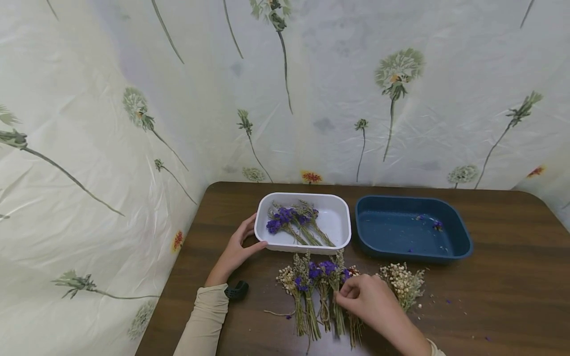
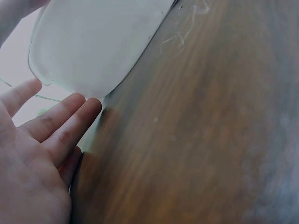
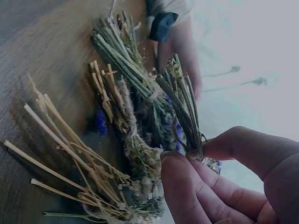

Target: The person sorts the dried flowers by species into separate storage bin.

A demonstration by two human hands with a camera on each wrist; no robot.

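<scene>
On our table point(image 1: 512, 237), our right hand point(image 1: 371, 300) is pinching a flower bunch point(image 3: 184, 112); our spread left hand point(image 1: 235, 253) is touching a tub point(image 1: 334, 222).

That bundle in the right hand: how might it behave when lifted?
The bundle is probably light for its size, being mostly thin stems. They jut out straight from the right hand, so it should stay fairly stiff. It looks dry and may shed: loose bits lie on the table.
</scene>
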